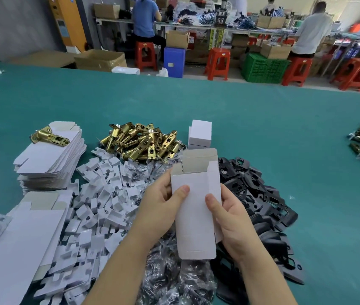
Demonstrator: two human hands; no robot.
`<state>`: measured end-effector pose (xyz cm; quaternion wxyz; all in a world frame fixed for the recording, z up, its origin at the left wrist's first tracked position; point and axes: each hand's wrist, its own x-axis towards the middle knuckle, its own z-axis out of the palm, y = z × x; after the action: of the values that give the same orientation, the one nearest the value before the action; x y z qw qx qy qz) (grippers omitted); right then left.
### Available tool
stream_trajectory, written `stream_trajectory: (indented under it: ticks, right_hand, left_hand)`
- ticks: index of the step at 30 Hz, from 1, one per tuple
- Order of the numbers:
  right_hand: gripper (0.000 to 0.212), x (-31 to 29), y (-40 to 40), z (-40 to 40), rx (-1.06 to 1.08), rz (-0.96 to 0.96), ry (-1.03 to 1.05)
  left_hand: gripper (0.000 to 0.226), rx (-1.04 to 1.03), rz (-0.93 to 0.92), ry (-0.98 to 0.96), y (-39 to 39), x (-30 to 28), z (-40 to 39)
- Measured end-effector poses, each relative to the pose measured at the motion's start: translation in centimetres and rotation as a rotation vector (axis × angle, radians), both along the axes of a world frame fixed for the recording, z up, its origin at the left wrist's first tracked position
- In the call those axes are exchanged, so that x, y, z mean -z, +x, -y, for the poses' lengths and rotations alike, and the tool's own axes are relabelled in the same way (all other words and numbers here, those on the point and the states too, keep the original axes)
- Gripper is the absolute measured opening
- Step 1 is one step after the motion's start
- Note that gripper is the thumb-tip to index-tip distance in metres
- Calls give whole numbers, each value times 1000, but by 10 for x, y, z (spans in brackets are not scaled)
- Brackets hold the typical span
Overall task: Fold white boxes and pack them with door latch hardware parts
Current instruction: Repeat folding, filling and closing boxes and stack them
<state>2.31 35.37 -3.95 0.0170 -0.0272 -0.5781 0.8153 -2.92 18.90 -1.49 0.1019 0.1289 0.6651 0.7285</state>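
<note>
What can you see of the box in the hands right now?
The box is a white cardboard blank, still flat and unfolded, held upright above the piles of parts. Its top flaps are open and show a grey-brown inner side; a crease runs near the bottom edge. The left hand grips its left edge with the thumb on the front, and the right hand grips the right edge likewise. It looks empty.

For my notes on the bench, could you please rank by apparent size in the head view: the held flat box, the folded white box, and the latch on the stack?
1. Flat box, nearest the camera.
2. Folded white box.
3. Brass latch, though these two look close.
</note>
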Motion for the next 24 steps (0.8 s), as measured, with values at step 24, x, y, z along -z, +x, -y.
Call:
stream_trajectory:
  ticks: [24]
  right_hand:
    - [30,-12,5,-6,-15,-66,94]
  left_hand:
    - [40,-4,-5,-30,-10,1,11]
